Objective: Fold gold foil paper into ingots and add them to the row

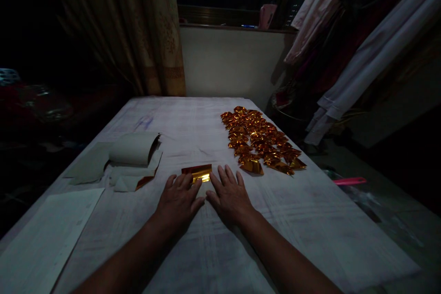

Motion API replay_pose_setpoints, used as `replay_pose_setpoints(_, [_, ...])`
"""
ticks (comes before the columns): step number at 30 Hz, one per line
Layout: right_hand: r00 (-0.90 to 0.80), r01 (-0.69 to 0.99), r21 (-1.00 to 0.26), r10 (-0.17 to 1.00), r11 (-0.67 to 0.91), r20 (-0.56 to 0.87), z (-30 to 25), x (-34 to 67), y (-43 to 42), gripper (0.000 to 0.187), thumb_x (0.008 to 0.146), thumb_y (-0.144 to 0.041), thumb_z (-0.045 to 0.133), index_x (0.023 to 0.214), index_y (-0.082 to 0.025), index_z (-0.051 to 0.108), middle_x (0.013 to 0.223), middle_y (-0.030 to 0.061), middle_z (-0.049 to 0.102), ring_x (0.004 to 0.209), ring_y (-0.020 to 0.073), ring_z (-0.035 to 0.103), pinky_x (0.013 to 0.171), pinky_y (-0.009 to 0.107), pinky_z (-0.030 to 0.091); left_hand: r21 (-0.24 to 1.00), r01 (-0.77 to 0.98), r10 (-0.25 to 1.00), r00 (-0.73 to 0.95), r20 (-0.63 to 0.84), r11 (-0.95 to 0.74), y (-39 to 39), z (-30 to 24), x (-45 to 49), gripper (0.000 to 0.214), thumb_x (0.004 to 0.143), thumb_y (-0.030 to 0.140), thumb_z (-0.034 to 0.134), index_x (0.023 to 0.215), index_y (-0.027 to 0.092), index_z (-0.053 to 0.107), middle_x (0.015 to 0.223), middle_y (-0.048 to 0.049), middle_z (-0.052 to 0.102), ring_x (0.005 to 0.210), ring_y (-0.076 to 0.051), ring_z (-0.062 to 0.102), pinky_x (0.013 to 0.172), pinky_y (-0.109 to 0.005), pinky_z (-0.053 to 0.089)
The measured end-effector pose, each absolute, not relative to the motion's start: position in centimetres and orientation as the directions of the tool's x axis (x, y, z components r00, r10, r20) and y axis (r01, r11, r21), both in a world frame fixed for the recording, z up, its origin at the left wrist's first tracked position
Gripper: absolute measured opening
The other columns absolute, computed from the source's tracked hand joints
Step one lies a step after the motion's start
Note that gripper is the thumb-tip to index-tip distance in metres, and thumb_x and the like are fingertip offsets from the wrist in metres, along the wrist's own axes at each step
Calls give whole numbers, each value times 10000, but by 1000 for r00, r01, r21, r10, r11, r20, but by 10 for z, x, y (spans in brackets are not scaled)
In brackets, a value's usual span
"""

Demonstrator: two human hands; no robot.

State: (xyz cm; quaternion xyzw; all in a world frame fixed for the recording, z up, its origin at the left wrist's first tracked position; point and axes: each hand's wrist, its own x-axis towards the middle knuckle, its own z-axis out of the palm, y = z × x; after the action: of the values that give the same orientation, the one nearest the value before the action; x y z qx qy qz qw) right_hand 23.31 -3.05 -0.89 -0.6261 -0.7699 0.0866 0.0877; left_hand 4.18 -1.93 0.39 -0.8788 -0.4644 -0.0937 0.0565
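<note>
My left hand (179,198) and my right hand (229,195) lie flat side by side on the cloth-covered table (310,220), fingers stretched forward. Their fingertips rest on the near edge of a small shiny gold foil sheet (199,172), which lies flat on the cloth. To the right of it lies a pile of several folded gold foil pieces (262,142), spread in rows toward the far right of the table. Neither hand grips anything.
A stack of pale paper sheets with curled tops (132,156) lies to the left, with a gold edge showing underneath. A large white sheet (44,234) covers the near left corner. A curtain (138,27) hangs behind, and clothes (344,41) hang at the right.
</note>
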Motion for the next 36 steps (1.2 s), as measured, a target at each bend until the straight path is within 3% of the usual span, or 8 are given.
replay_pose_setpoints(6, [-196,945,-261,980,195,19,-9,233,-29,606,998,-557,455,1517,-243,438,1631,159,267,1526,364,165,1188,625,131,-75,851,823,522,226,-519,-25,5,15,371,963,346,547,1292,207,648,1239,-127,651,1135,-316,564,1014,-515,345])
replay_pose_setpoints(13, [-196,944,-264,980,197,32,-3,232,-31,579,992,-509,502,1491,-216,476,1615,179,304,1518,367,201,1181,620,158,-106,852,813,522,258,-513,-28,13,7,323,957,325,559,1228,198,679,1088,-107,681,1023,-306,600,943,-491,388])
replay_pose_setpoints(19, [-226,933,-259,967,250,120,-2,230,-28,458,1009,-414,491,1404,-195,563,1551,177,433,1474,373,304,1156,596,234,0,899,855,416,309,-438,-7,16,18,232,936,346,580,853,184,723,957,-101,677,910,-290,619,841,-434,443])
replay_pose_setpoints(22, [-241,919,-279,956,280,165,0,232,-21,335,996,-339,512,1271,-208,651,1462,152,539,1405,342,412,1129,557,303,102,933,902,300,310,-345,9,10,18,245,880,402,649,916,164,695,985,-110,660,957,-305,617,842,-423,459])
replay_pose_setpoints(25, [-234,896,-339,954,286,187,-1,237,-10,244,946,-290,577,1145,-218,699,1370,128,612,1330,311,492,1097,504,361,189,939,930,224,291,-286,17,2,13,367,840,429,686,1098,170,660,1044,-107,649,1018,-314,611,871,-433,460])
replay_pose_setpoints(28, [-195,863,-421,954,277,228,-9,241,2,338,880,-265,635,1213,-215,656,1361,123,621,1310,295,511,1084,479,383,253,913,921,238,308,-321,17,-5,10,366,842,393,684,1161,220,643,1085,-82,642,1068,-305,598,902,-438,447])
replay_pose_setpoints(32, [-167,824,-480,938,302,304,-25,245,8,536,817,-260,671,1339,-185,571,1398,145,598,1329,299,498,1116,500,349,303,874,898,269,348,-379,14,-7,11,244,846,343,675,1061,230,647,1057,-59,650,1042,-283,600,914,-437,432])
replay_pose_setpoints(36, [-195,788,-498,914,362,357,-35,249,6,523,813,-271,660,1327,-204,590,1402,137,602,1345,307,490,1123,520,334,345,850,894,277,352,-399,14,-6,13,116,850,321,651,910,227,623,999,-44,664,984,-264,604,880,-414,441])
